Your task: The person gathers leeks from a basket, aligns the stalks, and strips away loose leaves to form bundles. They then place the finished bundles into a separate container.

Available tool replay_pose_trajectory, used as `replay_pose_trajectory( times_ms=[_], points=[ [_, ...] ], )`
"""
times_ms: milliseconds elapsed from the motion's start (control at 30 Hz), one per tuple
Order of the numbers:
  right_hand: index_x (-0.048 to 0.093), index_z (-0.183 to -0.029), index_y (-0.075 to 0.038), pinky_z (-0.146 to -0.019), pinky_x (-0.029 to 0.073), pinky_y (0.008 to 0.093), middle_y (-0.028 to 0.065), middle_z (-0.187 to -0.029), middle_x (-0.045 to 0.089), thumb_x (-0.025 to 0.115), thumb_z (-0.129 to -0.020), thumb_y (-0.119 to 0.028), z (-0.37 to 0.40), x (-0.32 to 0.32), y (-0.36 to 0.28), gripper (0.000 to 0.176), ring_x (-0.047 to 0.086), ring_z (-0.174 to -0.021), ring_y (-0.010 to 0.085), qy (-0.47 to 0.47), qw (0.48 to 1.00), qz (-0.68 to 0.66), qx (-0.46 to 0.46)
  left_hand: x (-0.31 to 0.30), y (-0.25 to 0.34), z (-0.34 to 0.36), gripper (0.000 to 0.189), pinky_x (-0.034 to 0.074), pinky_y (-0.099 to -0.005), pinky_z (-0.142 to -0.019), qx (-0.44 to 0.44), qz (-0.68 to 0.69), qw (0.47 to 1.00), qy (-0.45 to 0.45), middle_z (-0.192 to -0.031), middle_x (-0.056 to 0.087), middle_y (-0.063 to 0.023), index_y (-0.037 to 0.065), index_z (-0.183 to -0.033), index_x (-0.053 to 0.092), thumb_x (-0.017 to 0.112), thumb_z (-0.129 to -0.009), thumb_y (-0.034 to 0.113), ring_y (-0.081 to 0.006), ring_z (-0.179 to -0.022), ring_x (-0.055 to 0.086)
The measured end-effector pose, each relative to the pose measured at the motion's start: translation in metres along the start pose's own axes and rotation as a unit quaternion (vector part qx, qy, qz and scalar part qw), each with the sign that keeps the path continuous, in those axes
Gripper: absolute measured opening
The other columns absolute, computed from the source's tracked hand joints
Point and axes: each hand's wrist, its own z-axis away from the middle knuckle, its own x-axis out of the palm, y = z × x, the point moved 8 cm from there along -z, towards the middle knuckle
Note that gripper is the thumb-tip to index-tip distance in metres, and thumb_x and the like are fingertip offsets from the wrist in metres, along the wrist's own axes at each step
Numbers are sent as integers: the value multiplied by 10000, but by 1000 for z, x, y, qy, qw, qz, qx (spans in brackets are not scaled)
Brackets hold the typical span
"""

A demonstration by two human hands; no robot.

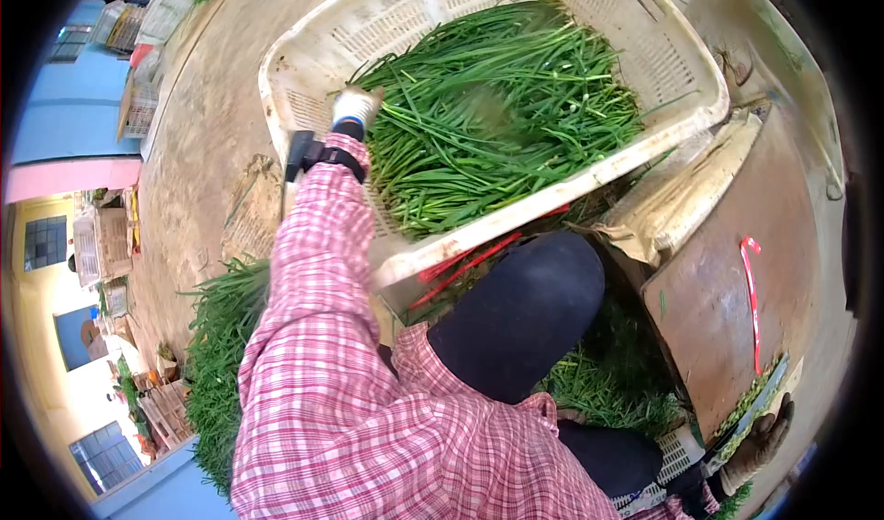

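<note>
Long green chives (502,106) fill much of a dirty white plastic crate (313,46) in front of me. My left hand (357,106), in a pale glove, is inside the crate's left side against the ends of the chives; its fingers are too small and smeared to tell their grip. A dark strap with a small box (318,155) circles that wrist. Far to the lower right, my right hand (762,442), in a soiled glove, has its fingers stretched out and holds nothing visible. It is beside a brown board (727,308) with a narrow grey strip (764,396) along its edge.
A red-and-white tie strip (752,304) lies on the board. Red strips (470,267) show under the crate. More greens (226,364) are heaped to my left, and others (608,391) lie below my knee (525,313). Stacked crates (101,244) stand along the far wall.
</note>
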Motion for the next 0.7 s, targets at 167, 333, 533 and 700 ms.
replay_pose_trajectory(
  times_ms=[167,333,533,700],
  points=[
    [541,-1270,16,-614,291,206,-18,-891,420,504,-989,-276,23,93,-51,407,383,-703,53,-24,986,-142,79,28,2,-6,701,452,-415,-1014,-125,51,991,20,-1328,548,-216,22,-1239,607,544,-833,590,-349,-1223,546],
    [602,-1157,47,-536,253,224,-24,-668,414,504,-987,-338,24,120,-94,432,359,-583,69,-67,996,-65,-12,-17,-18,-22,477,515,-475,-857,38,0,986,160,-990,660,-286,-12,-1001,682,504,-835,398,-413,-947,648],
    [596,-1095,32,-545,306,218,22,-707,491,559,-951,-375,25,142,-99,433,396,-565,80,-158,979,-128,11,-194,81,71,333,500,-445,-676,209,195,905,315,-826,645,-257,-1,-958,659,519,-888,293,-363,-759,661],
    [582,-1026,4,-561,361,221,127,-967,600,596,-932,-325,38,162,-114,342,443,-557,94,-169,974,-147,27,-105,279,40,212,544,-436,-794,426,-20,862,273,-899,669,-219,17,-879,649,460,-897,112,-378,-875,659]
  ],
)
